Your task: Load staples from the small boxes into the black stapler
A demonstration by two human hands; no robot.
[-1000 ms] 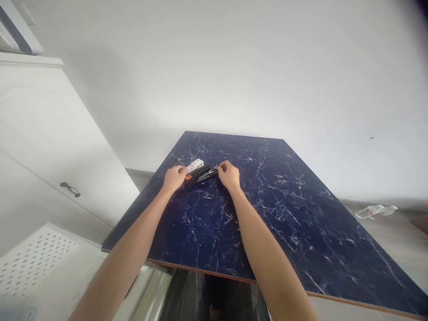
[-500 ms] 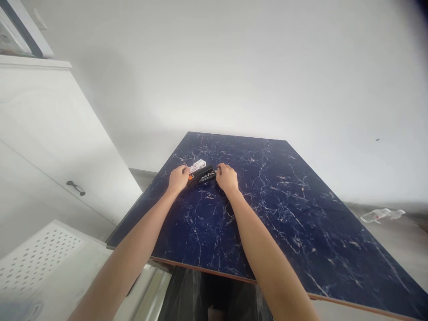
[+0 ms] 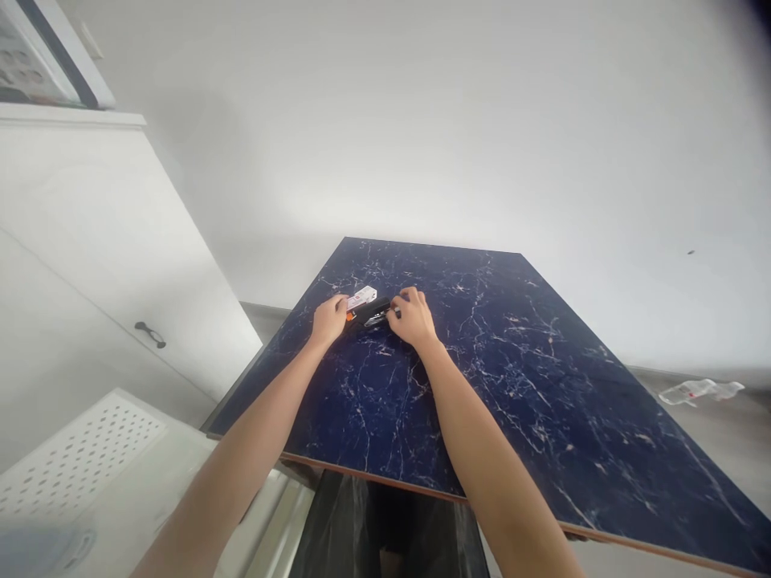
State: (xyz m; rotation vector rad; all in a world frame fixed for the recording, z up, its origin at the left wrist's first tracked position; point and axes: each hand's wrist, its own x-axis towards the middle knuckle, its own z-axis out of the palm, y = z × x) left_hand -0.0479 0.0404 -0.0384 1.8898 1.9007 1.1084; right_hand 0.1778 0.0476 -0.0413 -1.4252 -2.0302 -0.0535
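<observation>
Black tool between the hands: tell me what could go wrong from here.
The right hand is at one end of the black tool, so it might get pinched. The white box lies close alongside, by the left hand, and could be knocked askew.

2 hands (image 3: 330,319) (image 3: 414,317), 1 stapler (image 3: 377,307), 1 wht box (image 3: 364,296), 1 tbl (image 3: 511,385).

Bright, diffuse light. Wall (image 3: 458,144) palest just above the tabletop (image 3: 511,401), soft grey shadow on it beside the cabinet (image 3: 90,201). Dark wedge in top-right corner. Wide-angle stretch toward the edges. Bottom-left corner smeared. Lettering on the small box (image 3: 362,298) too soft to read.
</observation>
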